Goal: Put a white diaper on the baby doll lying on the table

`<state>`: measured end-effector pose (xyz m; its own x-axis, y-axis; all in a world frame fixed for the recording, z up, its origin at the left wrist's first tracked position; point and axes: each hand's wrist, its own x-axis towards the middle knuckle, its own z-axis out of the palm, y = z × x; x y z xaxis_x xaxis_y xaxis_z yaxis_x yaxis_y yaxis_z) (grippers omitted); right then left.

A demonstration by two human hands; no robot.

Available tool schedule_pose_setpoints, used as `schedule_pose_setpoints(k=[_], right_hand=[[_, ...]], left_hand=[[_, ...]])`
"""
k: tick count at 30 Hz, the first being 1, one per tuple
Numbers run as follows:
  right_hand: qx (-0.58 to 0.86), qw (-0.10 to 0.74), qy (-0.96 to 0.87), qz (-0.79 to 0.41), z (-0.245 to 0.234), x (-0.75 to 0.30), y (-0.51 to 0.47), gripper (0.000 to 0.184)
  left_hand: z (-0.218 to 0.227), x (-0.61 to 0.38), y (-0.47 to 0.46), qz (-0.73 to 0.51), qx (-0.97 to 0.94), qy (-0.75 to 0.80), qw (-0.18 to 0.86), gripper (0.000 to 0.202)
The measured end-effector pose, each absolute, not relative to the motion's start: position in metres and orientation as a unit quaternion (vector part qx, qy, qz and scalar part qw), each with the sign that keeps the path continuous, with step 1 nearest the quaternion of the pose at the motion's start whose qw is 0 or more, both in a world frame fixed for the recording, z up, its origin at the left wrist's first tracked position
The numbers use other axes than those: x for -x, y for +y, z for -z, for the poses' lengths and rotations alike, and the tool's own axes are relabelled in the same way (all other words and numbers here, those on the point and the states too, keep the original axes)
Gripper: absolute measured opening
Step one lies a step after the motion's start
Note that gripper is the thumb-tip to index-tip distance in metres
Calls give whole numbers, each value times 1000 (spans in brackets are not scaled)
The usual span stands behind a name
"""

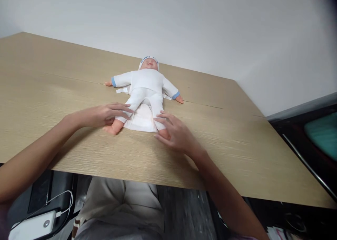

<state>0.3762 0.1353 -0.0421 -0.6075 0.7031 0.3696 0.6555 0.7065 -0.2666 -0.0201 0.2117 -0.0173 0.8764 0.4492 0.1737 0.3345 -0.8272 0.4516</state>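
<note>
A baby doll [147,80] in white clothes with blue cuffs lies on its back on the table, arms spread and legs apart. Its cap carries blue lettering. Beneath its hips and between its legs is a spread white diaper [142,120], with tabs showing at both sides of the waist. My left hand [112,114] lies across the doll's lower leg on the left, fingers long over the white trouser leg and thumb lower down. On the other side, my right hand [175,131] is curved around the other lower leg and partly hides that foot.
The wooden table [105,155] reaches back to a white wall [184,29]. Below its front edge, a white power bank [34,226] with a cable lies at lower left, beside my lap. A dark object with a greenish pane [322,136] stands at the right edge.
</note>
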Motion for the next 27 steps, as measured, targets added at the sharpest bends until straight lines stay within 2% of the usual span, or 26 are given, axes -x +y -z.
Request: schedule_pose_setpoints(k=[2,7,11,14,18,22,24,27], right_hand=[[408,215,-887,-12,47,-363,127,66],[480,205,-852,33,64,-337,116,53],[509,210,-833,59,74,-326,116,54],[519,220,-822,77,77,-324,119,50],[506,249,-823,68,72,-331,128,40],[503,276,-818,39,63,-339,142,29],[499,302,-812,22,59,-341,152,26],[467,388,-795,-9,50,-341,174,25]], left_hand=[[15,20,209,-127,-943,223,213,57],[12,3,193,-152,-933,252,207,39],[21,-19,180,-181,-928,294,138,58],[30,-30,176,-179,-927,322,78,56],[33,-40,173,-166,-924,344,24,38],[25,-45,178,-179,-912,367,25,16],[17,-47,186,-211,-896,387,51,15],[0,-50,205,-266,-868,410,83,23]])
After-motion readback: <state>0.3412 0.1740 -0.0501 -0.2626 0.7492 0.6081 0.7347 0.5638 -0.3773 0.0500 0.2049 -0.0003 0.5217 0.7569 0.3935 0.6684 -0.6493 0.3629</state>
